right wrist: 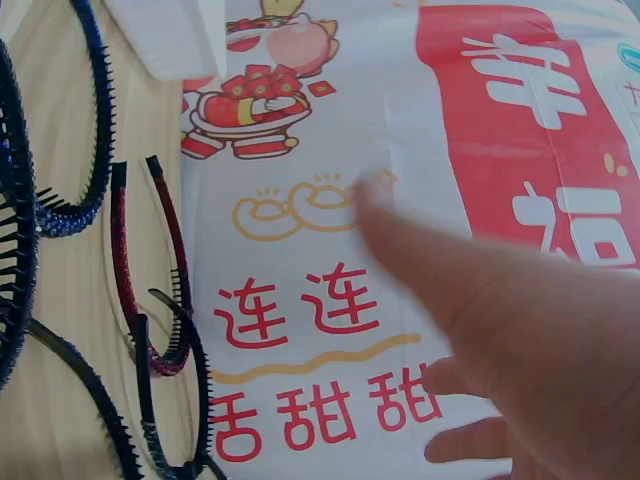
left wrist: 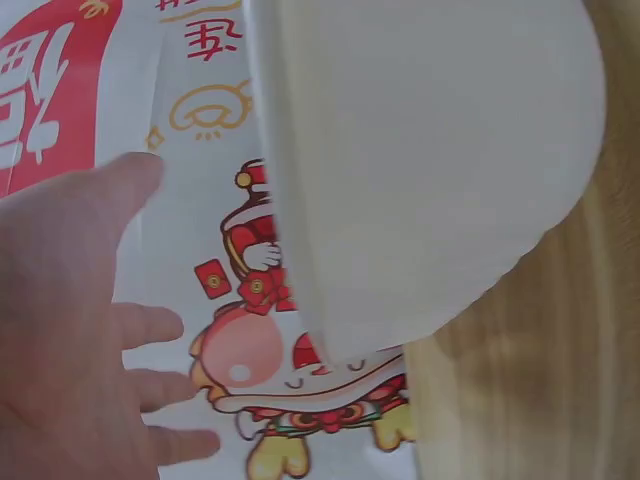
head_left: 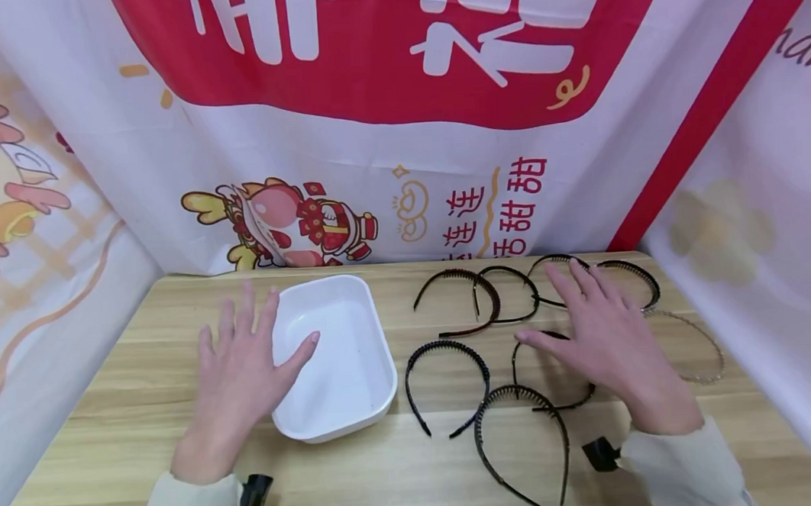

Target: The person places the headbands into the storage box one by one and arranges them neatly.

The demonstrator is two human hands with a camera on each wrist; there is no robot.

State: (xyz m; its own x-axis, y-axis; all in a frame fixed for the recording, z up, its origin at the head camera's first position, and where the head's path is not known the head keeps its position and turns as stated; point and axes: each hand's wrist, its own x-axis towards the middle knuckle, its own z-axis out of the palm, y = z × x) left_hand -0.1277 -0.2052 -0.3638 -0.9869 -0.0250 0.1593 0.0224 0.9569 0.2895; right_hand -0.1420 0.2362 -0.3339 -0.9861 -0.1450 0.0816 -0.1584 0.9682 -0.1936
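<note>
My left hand (head_left: 239,369) hovers with spread fingers by the left side of a white rectangular plastic tray (head_left: 335,364); its thumb overlaps the tray in the head view. Over on the right, my right hand (head_left: 610,342) is held, fingers extended, above a thin black headband (head_left: 581,403) and partly hides it. Neither hand grips anything. Several toothed headbands lie around: a dark red-brown headband (head_left: 496,302), a black beaded headband (head_left: 445,344) and a large black headband (head_left: 480,432) among them. A silvery headband (head_left: 716,351) lies at the far right.
Wood-grain tabletop (head_left: 132,420) runs beneath everything. A white cloth backdrop (head_left: 386,147) with red print rises along the table's rear edge, and printed cloth also closes off both sides. More black headbands (head_left: 655,286) lie at the back right.
</note>
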